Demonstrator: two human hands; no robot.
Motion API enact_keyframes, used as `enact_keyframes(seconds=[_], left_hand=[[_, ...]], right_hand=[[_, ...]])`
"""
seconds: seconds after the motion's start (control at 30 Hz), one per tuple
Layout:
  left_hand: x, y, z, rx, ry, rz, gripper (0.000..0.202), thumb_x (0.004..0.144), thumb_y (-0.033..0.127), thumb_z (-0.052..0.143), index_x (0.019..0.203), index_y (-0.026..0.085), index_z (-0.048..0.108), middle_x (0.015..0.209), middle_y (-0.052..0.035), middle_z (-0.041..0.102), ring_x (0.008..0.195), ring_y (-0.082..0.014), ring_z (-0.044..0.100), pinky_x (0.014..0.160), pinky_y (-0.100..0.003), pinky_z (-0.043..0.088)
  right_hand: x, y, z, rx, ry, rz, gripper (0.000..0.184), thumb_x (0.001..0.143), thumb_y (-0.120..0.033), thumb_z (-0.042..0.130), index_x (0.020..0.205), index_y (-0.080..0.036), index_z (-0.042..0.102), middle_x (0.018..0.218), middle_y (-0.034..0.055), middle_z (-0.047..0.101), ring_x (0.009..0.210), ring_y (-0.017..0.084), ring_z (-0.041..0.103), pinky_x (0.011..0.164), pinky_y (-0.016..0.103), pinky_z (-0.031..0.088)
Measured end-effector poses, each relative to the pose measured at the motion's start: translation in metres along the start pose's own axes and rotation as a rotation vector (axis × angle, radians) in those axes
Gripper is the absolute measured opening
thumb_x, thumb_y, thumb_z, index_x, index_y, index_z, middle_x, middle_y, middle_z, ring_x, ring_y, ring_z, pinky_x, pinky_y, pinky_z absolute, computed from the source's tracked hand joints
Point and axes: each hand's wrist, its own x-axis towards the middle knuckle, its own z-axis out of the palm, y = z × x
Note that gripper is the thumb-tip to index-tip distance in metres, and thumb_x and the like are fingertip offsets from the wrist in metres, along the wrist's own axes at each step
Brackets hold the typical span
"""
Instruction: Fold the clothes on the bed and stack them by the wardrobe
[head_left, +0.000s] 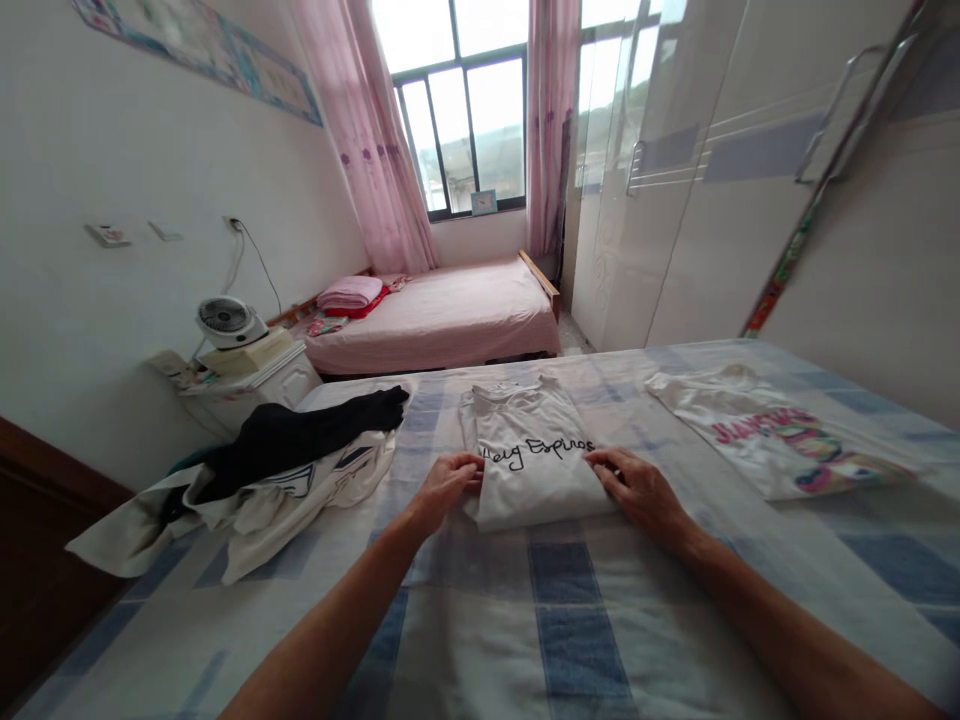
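Observation:
A white T-shirt (536, 490) with dark cursive lettering lies folded on the blue-and-white checked bedspread (480, 640) in front of me. My left hand (448, 488) is at the shirt's left edge, its fingers curled and closed on the fabric. At the opposite edge, beside the end of the lettering, my right hand (634, 487) pinches the cloth between thumb and fingers. The fingertips of both hands are partly hidden. The shirt's neckline faces away from me, toward the window.
Left of the shirt lie a black garment (300, 440) and white clothes (315, 510) in a loose heap. A white shirt with pink print (757, 430) lies flat at right. Beyond are a pink bed (457, 315), a nightstand with a fan (229, 318), and a glossy wardrobe (697, 230).

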Motion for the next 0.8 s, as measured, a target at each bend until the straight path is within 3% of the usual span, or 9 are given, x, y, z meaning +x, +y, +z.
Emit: enact_keyframes(seconds=[0.07, 0.2, 0.37, 0.5, 0.63, 0.8], left_hand=[[0.008, 0.000, 0.002, -0.125, 0.008, -0.014, 0.005, 0.072, 0.008, 0.061, 0.076, 0.011, 0.063, 0.070, -0.0061, 0.068, 0.063, -0.0115, 0.064, 0.062, -0.020, 0.049], [0.025, -0.008, 0.000, -0.277, -0.037, -0.096, 0.003, 0.076, 0.010, 0.062, 0.079, 0.010, 0.061, 0.073, -0.0072, 0.069, 0.054, -0.0090, 0.061, 0.052, -0.017, 0.049], [0.035, -0.012, -0.002, -0.365, -0.122, -0.136, 0.017, 0.084, 0.028, 0.059, 0.084, 0.011, 0.062, 0.072, -0.0069, 0.069, 0.052, -0.0114, 0.062, 0.042, -0.018, 0.045], [0.037, -0.012, 0.002, -0.331, -0.080, -0.087, 0.014, 0.077, 0.025, 0.067, 0.080, 0.012, 0.062, 0.066, -0.0033, 0.067, 0.048, -0.0102, 0.059, 0.040, -0.017, 0.043], [0.040, -0.015, 0.005, -0.433, -0.051, -0.026, 0.011, 0.082, 0.023, 0.059, 0.081, 0.012, 0.062, 0.070, -0.0040, 0.069, 0.055, -0.0124, 0.063, 0.048, -0.019, 0.049], [0.041, -0.014, 0.003, -0.487, -0.110, -0.063, 0.009, 0.083, 0.019, 0.059, 0.083, 0.011, 0.062, 0.076, -0.0071, 0.070, 0.066, -0.0163, 0.067, 0.061, -0.024, 0.054]], right_hand=[[0.000, 0.001, 0.000, 0.019, -0.010, 0.007, 0.027, 0.085, -0.030, 0.043, 0.097, -0.020, 0.065, 0.102, 0.0054, 0.067, 0.093, 0.019, 0.062, 0.084, 0.031, 0.045], [0.001, 0.006, 0.003, 0.049, -0.015, 0.014, 0.027, 0.085, -0.030, 0.042, 0.098, -0.021, 0.065, 0.103, 0.0052, 0.067, 0.094, 0.019, 0.062, 0.084, 0.031, 0.045], [0.002, 0.007, 0.006, 0.047, -0.012, 0.030, 0.027, 0.085, -0.030, 0.042, 0.098, -0.022, 0.065, 0.105, 0.0045, 0.067, 0.094, 0.019, 0.062, 0.083, 0.030, 0.045], [0.002, 0.003, 0.006, 0.041, -0.001, 0.047, 0.028, 0.086, -0.033, 0.041, 0.100, -0.023, 0.064, 0.105, 0.0047, 0.066, 0.094, 0.020, 0.062, 0.082, 0.031, 0.045], [0.002, -0.004, 0.004, 0.042, 0.001, 0.094, 0.031, 0.086, -0.039, 0.042, 0.101, -0.022, 0.063, 0.099, 0.0047, 0.067, 0.089, 0.020, 0.062, 0.080, 0.032, 0.045], [0.002, -0.008, 0.003, -0.001, -0.021, 0.101, 0.030, 0.081, -0.039, 0.049, 0.101, -0.022, 0.062, 0.090, 0.0032, 0.066, 0.081, 0.019, 0.062, 0.075, 0.031, 0.045]])
